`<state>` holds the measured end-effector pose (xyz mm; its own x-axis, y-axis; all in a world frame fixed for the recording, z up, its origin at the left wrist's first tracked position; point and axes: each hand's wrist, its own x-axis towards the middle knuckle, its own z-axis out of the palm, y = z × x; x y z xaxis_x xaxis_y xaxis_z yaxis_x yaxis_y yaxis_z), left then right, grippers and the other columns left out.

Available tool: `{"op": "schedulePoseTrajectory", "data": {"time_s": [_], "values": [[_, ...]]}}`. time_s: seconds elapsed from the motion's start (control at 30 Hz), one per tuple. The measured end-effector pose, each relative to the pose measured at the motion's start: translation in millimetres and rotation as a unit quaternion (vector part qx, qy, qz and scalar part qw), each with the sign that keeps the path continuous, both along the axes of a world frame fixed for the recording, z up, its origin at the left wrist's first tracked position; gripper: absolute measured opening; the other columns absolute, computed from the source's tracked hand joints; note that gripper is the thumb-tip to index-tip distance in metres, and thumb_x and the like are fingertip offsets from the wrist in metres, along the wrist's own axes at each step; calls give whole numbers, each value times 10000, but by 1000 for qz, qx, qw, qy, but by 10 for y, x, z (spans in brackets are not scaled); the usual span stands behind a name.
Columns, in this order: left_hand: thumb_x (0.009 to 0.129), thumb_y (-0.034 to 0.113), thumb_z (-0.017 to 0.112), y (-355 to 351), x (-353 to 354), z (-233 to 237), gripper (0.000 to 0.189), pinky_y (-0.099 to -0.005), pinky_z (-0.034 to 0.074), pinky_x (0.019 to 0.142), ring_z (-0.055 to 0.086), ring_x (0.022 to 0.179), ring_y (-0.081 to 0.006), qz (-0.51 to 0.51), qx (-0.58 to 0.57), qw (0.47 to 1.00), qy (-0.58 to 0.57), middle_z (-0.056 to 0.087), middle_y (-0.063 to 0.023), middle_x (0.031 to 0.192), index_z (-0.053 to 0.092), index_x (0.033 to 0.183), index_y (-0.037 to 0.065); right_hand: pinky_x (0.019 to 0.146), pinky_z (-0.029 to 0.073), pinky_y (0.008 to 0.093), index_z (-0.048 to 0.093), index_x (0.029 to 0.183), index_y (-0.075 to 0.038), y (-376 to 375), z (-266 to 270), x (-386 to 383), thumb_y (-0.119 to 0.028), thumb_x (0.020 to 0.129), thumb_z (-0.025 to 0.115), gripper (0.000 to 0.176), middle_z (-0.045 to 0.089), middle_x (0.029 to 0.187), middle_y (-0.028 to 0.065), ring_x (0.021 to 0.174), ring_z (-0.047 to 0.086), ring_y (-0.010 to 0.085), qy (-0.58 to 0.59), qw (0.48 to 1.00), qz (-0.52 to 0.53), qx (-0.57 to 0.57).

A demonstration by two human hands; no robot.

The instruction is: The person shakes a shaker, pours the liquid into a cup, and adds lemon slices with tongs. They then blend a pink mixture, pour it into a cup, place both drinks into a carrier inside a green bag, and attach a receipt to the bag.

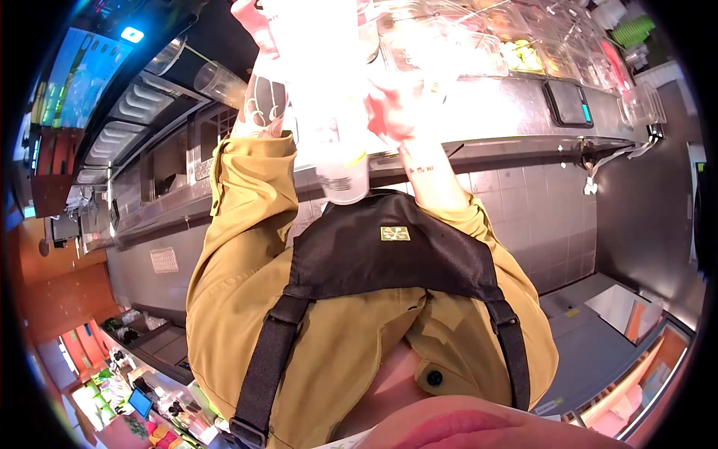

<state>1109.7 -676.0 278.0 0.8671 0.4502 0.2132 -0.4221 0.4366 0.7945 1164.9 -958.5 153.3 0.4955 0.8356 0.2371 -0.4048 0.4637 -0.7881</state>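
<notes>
Strong glare washes out the middle of the view. My left hand [256, 28] is at the top, closed against the edge of a bright, pale object that I cannot make out; its tattooed forearm reaches up from the rolled sleeve. To the right, my right hand [393, 110] is beside a tall, clear plastic cup or cup stack [344, 179], its fingers blurred into the glare. Whether this hand touches the cups cannot be seen. The cups' lower end, with dark print, hangs in front of the black apron [389, 258].
Clear food containers [523, 56], one with green pieces, line the steel counter [493, 112]. A black scale [570, 103] stands on its right part. Metal trays [123, 138] and a clear container [218, 81] are at left. A screen [82, 67] is at upper left.
</notes>
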Motion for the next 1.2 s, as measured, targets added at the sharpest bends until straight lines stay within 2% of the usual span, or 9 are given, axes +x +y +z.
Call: {"op": "schedulePoseTrajectory", "data": {"time_s": [0.53, 0.97, 1.07, 1.2], "values": [[799, 273, 609, -97, -9, 181, 490, -404, 418, 1007, 569, 1065, -248, -3, -10, 999, -43, 612, -115, 1110, 502, 1192, 2, 928, 452, 340, 529, 1217, 0, -61, 53, 6, -210, 695, 840, 642, 579, 1134, 83, 1036, 548, 165, 9, 1000, 26, 12], [783, 237, 628, -242, -140, 72, 461, -403, 407, 1010, 562, 1046, -227, -19, -69, 994, -83, 616, -90, 1052, 486, 1168, 28, 954, 435, 337, 504, 1239, 14, -107, 40, 22, -198, 681, 855, 693, 559, 1164, 84, 1063, 528, 161, 8, 999, 42, 15], [779, 229, 633, -249, -241, 220, 455, -402, 405, 1011, 561, 1042, -222, -61, -118, 979, -156, 617, -84, 1039, 482, 1162, 34, 960, 431, 336, 498, 1245, 18, 105, 16, 19, -195, 678, 858, 705, 554, 1171, 84, 1069, 523, 160, 14, 998, 55, 24], [775, 218, 638, -249, -425, 471, 449, -402, 401, 1012, 559, 1036, -216, -215, -240, 901, -291, 619, -76, 1021, 477, 1155, 42, 968, 426, 335, 491, 1252, 22, 586, 87, -41, -191, 673, 863, 720, 547, 1180, 84, 1077, 517, 158, 4, 996, 79, 36]]}}
